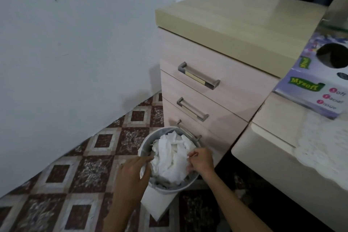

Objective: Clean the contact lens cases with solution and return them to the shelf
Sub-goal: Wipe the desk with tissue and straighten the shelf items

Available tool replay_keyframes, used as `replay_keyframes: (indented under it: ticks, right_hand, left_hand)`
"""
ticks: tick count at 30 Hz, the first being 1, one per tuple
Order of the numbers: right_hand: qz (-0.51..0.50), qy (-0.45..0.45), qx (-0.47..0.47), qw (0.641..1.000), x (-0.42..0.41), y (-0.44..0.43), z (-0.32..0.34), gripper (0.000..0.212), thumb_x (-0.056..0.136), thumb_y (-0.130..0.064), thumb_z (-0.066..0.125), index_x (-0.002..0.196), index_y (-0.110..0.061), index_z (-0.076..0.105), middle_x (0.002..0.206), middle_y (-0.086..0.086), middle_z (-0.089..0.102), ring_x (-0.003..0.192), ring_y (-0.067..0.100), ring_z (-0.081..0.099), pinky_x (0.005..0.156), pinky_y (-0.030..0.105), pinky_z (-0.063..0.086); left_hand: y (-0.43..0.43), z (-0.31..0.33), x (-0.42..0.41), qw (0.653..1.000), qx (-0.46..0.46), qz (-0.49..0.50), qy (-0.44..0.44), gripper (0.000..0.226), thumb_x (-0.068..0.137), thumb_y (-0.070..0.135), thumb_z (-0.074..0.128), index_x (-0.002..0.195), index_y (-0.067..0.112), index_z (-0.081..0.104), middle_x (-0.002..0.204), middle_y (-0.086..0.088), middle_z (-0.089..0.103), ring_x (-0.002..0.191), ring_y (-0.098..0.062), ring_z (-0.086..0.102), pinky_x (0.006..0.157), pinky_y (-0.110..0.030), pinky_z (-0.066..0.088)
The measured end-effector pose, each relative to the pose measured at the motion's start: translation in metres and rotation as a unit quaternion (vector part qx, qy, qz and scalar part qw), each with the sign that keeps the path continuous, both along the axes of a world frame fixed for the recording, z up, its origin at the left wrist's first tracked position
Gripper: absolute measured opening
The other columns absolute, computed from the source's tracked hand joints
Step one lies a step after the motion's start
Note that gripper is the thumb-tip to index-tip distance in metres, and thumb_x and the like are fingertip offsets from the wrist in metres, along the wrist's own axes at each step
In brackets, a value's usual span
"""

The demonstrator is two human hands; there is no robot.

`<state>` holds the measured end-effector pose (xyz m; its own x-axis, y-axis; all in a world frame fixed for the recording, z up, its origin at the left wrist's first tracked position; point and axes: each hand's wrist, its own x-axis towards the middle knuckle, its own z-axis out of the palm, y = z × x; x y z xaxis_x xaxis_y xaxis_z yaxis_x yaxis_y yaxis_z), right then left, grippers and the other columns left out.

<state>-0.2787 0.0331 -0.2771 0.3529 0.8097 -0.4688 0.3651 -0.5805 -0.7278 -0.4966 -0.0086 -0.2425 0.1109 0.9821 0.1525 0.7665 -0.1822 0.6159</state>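
- Contact lens cases: I cannot tell where they are. No case can be made out in either hand or in the bin.
- The right hand (201,160) is over the right side of a small round bin (170,188). Its fingers are curled, and they pinch the edge of the white tissues (169,158) in the bin.
- The left hand (131,175) is at the near left side of the bin. Its fingers reach to the rim and bend a little. I cannot tell if it holds anything.
- The tissues are crumpled and fill the bin up to the top.
- A flat white sheet (157,206) shows just under the bin, on the near side, beside the left hand. I cannot tell if that hand has hold of it.
- The bin is down on the floor (75,175), which has brown and cream square tiles.
- A pink drawer cabinet (235,88) with a tan top stands right behind the bin. It has three drawers, each with a metal handle (198,78). The lowest one is partly hidden by the bin.
- To the right of the cabinet is a cream table (263,156) with a white lace cloth (320,143) on it.
- A purple tissue box (308,84) sits at the far end of that table, just beside the cabinet. It says "Mysoft" on the side.
- A plain pale wall (75,43) fills the left and far side.
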Motion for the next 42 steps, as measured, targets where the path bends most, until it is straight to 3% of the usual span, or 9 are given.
replay_keyframes:
  ticks: [5,9,13,17,25,28,32,37,42]
  right_hand:
    - [0.059,-0.075,-0.007,0.995,0.000,-0.003,-0.017,0.023,0.075,0.004,0.057,0.072,-0.016,0.068,0.090,0.002,0.070,0.087,0.023,0.066,0.079,0.029,0.054]
    - [0.113,-0.107,-0.020,0.988,0.003,-0.007,-0.018,0.019,0.075,-0.002,0.061,0.066,-0.018,0.062,0.084,0.002,0.067,0.085,0.020,0.064,0.074,0.026,0.052]
    - [0.112,-0.109,0.000,0.988,0.011,-0.007,-0.005,0.030,0.077,-0.005,0.064,0.104,-0.018,0.064,0.097,0.000,0.060,0.095,0.021,0.062,0.078,0.025,0.051]
    - [0.154,-0.160,0.054,0.974,0.014,-0.012,0.018,0.036,0.083,-0.016,0.064,0.118,-0.024,0.058,0.120,-0.003,0.055,0.110,0.016,0.055,0.081,0.025,0.045]
    - [0.199,-0.036,0.214,0.956,0.014,-0.054,0.112,0.029,0.087,-0.020,0.062,0.113,-0.031,0.060,0.111,-0.016,0.050,0.094,-0.003,0.048,0.082,0.007,0.038]
    - [0.220,-0.009,0.277,0.935,0.033,-0.086,0.160,0.027,0.088,-0.020,0.062,0.111,-0.035,0.061,0.111,-0.016,0.051,0.099,-0.002,0.051,0.083,0.016,0.048]
    - [0.191,0.010,0.379,0.906,0.081,-0.134,0.214,0.027,0.082,-0.018,0.065,0.099,-0.040,0.067,0.102,-0.014,0.059,0.097,0.006,0.059,0.070,0.017,0.051]
    - [0.129,-0.126,0.449,0.875,0.167,-0.195,0.248,0.017,0.088,-0.021,0.063,0.102,-0.028,0.070,0.105,-0.015,0.063,0.100,0.005,0.063,0.072,0.016,0.052]
    - [0.070,-0.277,0.401,0.870,0.251,-0.256,0.249,0.020,0.088,-0.035,0.057,0.105,-0.036,0.067,0.115,-0.019,0.061,0.108,-0.002,0.059,0.084,0.010,0.045]
  left_hand:
    - [0.001,-0.010,0.006,1.000,-0.025,-0.005,0.002,0.047,0.081,0.048,0.037,0.106,0.026,0.070,0.101,0.011,0.069,0.091,-0.016,0.064,0.077,-0.037,0.053]
    - [0.002,-0.015,0.010,0.999,-0.043,-0.013,0.015,0.046,0.082,0.049,0.036,0.108,0.030,0.069,0.105,0.014,0.067,0.097,-0.014,0.063,0.082,-0.041,0.053]
    - [-0.001,-0.013,0.014,0.999,-0.044,-0.011,0.016,0.048,0.081,0.051,0.035,0.108,0.030,0.069,0.105,0.015,0.066,0.097,-0.012,0.062,0.082,-0.038,0.052]
    - [-0.002,-0.004,0.021,0.999,-0.030,-0.022,0.020,0.046,0.081,0.049,0.037,0.105,0.029,0.069,0.097,0.013,0.068,0.086,-0.011,0.063,0.072,-0.035,0.053]
    - [-0.007,0.040,0.052,0.997,-0.012,-0.073,-0.038,0.026,0.085,0.048,0.044,0.107,0.046,0.057,0.101,0.029,0.057,0.095,-0.007,0.060,0.077,-0.027,0.051]
    - [-0.010,0.069,0.074,0.992,0.038,-0.087,-0.080,0.022,0.085,0.044,0.047,0.104,0.052,0.055,0.106,0.037,0.054,0.096,0.001,0.056,0.080,-0.030,0.051]
    - [-0.016,0.117,0.114,0.978,0.106,-0.112,-0.140,0.024,0.087,0.047,0.044,0.104,0.049,0.061,0.109,0.024,0.062,0.103,0.004,0.056,0.084,-0.025,0.049]
    - [-0.036,0.173,0.185,0.948,0.160,-0.212,-0.173,0.027,0.088,0.039,0.047,0.110,0.040,0.062,0.110,0.022,0.061,0.103,0.000,0.057,0.079,-0.018,0.047]
    - [-0.061,0.189,0.264,0.907,0.216,-0.338,-0.128,0.025,0.092,0.034,0.048,0.113,0.036,0.062,0.114,0.022,0.060,0.112,0.004,0.052,0.093,-0.018,0.041]
